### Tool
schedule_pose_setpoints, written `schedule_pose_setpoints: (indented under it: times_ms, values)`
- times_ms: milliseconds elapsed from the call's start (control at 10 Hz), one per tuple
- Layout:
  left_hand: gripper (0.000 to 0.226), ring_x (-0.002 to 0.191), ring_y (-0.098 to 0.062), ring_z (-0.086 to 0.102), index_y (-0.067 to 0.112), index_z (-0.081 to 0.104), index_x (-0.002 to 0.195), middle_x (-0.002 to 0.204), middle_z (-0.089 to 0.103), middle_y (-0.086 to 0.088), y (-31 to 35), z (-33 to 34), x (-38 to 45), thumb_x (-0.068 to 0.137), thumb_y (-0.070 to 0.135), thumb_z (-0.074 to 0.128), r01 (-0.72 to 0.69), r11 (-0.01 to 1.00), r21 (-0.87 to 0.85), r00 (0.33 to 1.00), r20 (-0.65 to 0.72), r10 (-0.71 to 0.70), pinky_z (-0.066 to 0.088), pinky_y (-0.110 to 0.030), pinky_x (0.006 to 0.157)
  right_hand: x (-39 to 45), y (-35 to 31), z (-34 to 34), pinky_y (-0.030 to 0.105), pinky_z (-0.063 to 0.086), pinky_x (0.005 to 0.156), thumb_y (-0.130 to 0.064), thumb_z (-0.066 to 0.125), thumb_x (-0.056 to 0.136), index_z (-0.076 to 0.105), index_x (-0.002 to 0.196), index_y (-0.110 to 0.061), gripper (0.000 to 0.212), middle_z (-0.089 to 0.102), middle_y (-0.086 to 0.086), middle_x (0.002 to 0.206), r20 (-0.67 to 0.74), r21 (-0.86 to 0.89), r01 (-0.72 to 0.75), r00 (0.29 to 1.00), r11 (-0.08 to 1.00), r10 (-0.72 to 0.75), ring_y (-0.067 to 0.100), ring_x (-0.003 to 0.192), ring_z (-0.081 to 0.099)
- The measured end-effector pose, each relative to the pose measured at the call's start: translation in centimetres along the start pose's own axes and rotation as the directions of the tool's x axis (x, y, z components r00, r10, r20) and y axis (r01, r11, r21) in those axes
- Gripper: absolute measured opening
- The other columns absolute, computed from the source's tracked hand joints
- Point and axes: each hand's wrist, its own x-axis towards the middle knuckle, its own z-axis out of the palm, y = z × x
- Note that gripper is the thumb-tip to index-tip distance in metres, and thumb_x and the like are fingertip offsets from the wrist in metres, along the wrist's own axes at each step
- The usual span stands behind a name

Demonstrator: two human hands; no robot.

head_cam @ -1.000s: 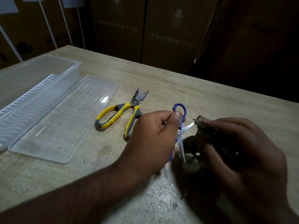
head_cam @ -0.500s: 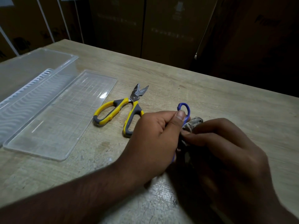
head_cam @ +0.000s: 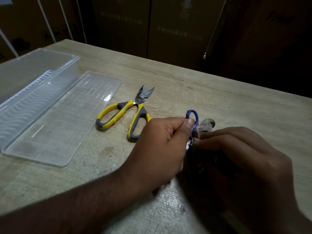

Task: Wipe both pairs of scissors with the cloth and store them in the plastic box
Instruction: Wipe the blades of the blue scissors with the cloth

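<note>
a: how many scissors do you see?
b: two. your left hand (head_cam: 162,142) grips the small blue-handled scissors (head_cam: 192,120); your right hand (head_cam: 236,149) pinches the crumpled grey cloth (head_cam: 205,126) against them.
a: the other pair?
b: yellow-and-grey scissors (head_cam: 128,114) lie on the pale wooden surface (head_cam: 219,98), beside one clear plastic lid (head_cam: 67,119) and one clear plastic box (head_cam: 33,78).

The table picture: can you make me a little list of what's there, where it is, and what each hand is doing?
table: light wood, worn
blue scissors: held in the left hand, blades hidden by the cloth
cloth: bunched in the right hand, pressed on the blue scissors
yellow scissors: lying flat on the table, blades a little apart, nobody touching
plastic box: clear, open, far left, white slotted tray inside
lid: clear, flat on the table beside the box
scissors in box: none yet
</note>
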Motion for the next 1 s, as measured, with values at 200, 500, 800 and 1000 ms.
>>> schedule_pose_setpoints:
  times_ms: [200, 500, 800, 1000]
  values:
    - [0.048, 0.053, -0.017, 0.048, -0.008, 0.065, 0.082, 0.058, 0.056, -0.016, -0.3, 0.2, 0.2, 0.107, 0.030, 0.051, 0.011, 0.999, -0.033, 1.000, -0.006, -0.011, 0.045, -0.037, 0.053, -21.8, -6.3, -5.8, 0.033, 0.052, 0.077, -0.018, 0.080, 0.085, 0.082, 0.085, -0.012, 0.006, 0.077, 0.002, 0.095, 0.213, 0.008, -0.230, 0.951, 0.973, 0.223, 0.022, 0.084, 0.072]
    - [0.045, 0.052, -0.007, 0.036, -0.013, 0.064, 0.086, 0.053, 0.040, -0.005, -0.2, 0.2, 0.4, 0.107, 0.025, 0.053, 0.026, 0.999, -0.034, 0.998, -0.049, -0.028, 0.037, -0.029, 0.050, -23.0, -4.6, -5.3, 0.032, 0.053, 0.076, -0.017, 0.082, 0.084, 0.081, 0.082, -0.011, 0.006, 0.076, 0.001, 0.093, 0.168, 0.003, -0.187, 0.968, 0.982, 0.184, 0.021, 0.083, 0.072]
    - [0.048, 0.053, -0.012, 0.041, -0.016, 0.063, 0.093, 0.057, 0.046, -0.025, -0.2, -0.4, 0.5, 0.108, 0.029, 0.053, 0.082, 0.995, -0.061, 0.997, -0.009, -0.083, 0.042, -0.029, 0.049, -23.2, -4.1, -4.9, 0.036, 0.056, 0.074, -0.018, 0.080, 0.086, 0.081, 0.084, -0.010, 0.008, 0.076, 0.002, 0.094, 0.180, 0.001, -0.204, 0.963, 0.979, 0.200, 0.022, 0.083, 0.072]
    - [0.043, 0.045, -0.006, 0.038, -0.011, 0.068, 0.095, 0.047, 0.041, -0.009, 0.0, -0.5, 0.2, 0.106, 0.027, 0.053, 0.098, 0.995, -0.026, 0.995, -0.017, -0.099, 0.038, -0.023, 0.052, -23.2, -1.9, -6.3, 0.033, 0.061, 0.077, -0.011, 0.077, 0.079, 0.075, 0.103, -0.024, 0.027, 0.072, -0.015, 0.102, 0.168, 0.048, -0.454, 0.882, 0.890, 0.441, 0.004, 0.093, 0.071]
